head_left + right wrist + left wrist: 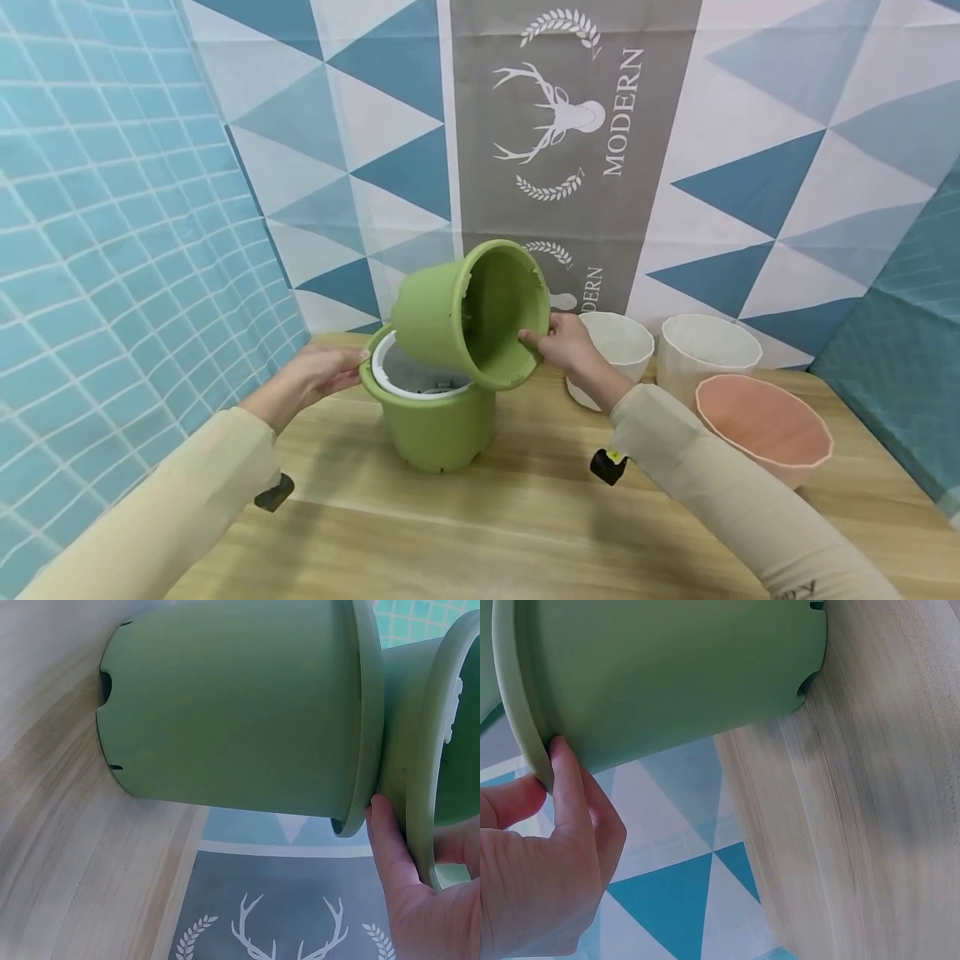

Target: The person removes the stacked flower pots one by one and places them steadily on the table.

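Note:
A green flower pot (438,433) stands upright on the wooden table, with a white pot (384,379) nested inside it. My left hand (324,371) pinches its rim at the left, thumb and fingers on either side of the edge in the left wrist view. Above it, a second green flower pot (427,310) is tipped on its side, its mouth facing right. My right hand (567,343) grips that pot's rim, the thumb inside the mouth. The tilted pot partly covers the white pot's opening. In the right wrist view, a right fingertip is near the standing pot's rim.
To the right stand a small white pot (618,337), a larger white pot (708,343) and a pink pot (765,417). Bare wooden tabletop (480,542) lies in front. Patterned cloth (390,167) hangs behind, and a blue tiled surface (97,208) rises at the left.

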The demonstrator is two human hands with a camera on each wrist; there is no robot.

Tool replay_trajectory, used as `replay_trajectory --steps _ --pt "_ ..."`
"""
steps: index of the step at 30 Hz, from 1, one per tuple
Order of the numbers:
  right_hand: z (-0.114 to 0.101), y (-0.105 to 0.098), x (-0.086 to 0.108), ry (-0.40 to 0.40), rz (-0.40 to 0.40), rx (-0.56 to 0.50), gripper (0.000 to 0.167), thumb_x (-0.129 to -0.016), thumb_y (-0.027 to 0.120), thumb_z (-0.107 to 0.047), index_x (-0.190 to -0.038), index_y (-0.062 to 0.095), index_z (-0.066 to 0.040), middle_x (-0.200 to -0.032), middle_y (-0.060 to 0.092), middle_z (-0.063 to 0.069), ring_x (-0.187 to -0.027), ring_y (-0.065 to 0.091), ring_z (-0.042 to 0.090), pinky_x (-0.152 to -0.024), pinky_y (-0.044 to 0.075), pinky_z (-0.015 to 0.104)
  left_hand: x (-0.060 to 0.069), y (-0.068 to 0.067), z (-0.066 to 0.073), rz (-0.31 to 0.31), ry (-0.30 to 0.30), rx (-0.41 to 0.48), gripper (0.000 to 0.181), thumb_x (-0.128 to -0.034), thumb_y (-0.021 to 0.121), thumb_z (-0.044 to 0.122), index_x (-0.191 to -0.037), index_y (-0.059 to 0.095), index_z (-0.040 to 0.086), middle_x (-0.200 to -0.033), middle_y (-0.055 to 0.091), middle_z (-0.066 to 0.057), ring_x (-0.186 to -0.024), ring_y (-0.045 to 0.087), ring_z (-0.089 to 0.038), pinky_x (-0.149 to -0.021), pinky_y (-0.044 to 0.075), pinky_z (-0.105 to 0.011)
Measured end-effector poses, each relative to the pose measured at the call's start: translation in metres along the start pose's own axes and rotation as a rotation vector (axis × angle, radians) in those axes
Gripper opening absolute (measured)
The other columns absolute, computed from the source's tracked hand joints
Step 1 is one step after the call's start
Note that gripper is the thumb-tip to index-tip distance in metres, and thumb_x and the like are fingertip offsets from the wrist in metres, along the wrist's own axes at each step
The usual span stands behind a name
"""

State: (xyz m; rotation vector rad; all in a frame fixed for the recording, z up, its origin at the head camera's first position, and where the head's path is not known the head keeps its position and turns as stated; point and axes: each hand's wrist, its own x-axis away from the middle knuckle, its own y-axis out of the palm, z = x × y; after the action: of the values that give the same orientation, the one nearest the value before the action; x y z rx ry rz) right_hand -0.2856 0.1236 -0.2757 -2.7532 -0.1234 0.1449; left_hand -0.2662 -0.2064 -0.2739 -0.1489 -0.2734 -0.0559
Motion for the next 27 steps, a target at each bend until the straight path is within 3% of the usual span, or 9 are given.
replay_trajectory --steps 5,14,27 --pt "-0.0043 -0.0042 -0.0004 0.005 -0.033 -0.025 0.028 -0.095 0.059 -0.012 -0.113 0.06 0.01 -0.099 0.072 0.022 -0.063 0.067 0.003 -0.067 0.063 0.021 -0.0021 -0.0001 0.0055 0.004 0.008 -0.002 0.017 -0.0957 0.054 0.007 -0.109 0.054 -0.002 -0.075 0.062 0.006 -0.068 0.065 0.0 -0.074 0.06 -0.011" --pt "-0.0039 -0.0049 -0.001 0.007 -0.061 -0.048 0.03 -0.094 0.06 -0.011 -0.114 0.059 0.012 -0.096 0.072 0.021 -0.062 0.067 0.003 -0.068 0.064 0.023 -0.0025 -0.0018 0.0031 -0.008 -0.016 0.013 0.036 -0.0963 0.053 0.007 -0.127 0.046 -0.01 -0.078 0.062 0.005 -0.07 0.065 -0.001 -0.075 0.061 -0.012" --pt "0.0003 -0.0108 -0.003 0.004 -0.091 -0.06 0.032 -0.095 0.059 -0.01 -0.118 0.058 0.013 -0.1 0.071 0.022 -0.066 0.069 0.005 -0.072 0.064 0.024 -0.0017 -0.0023 0.0023 -0.021 -0.023 0.025 0.047 -0.0957 0.055 0.007 -0.135 0.04 -0.014 -0.078 0.063 0.004 -0.07 0.066 -0.002 -0.076 0.061 -0.014"
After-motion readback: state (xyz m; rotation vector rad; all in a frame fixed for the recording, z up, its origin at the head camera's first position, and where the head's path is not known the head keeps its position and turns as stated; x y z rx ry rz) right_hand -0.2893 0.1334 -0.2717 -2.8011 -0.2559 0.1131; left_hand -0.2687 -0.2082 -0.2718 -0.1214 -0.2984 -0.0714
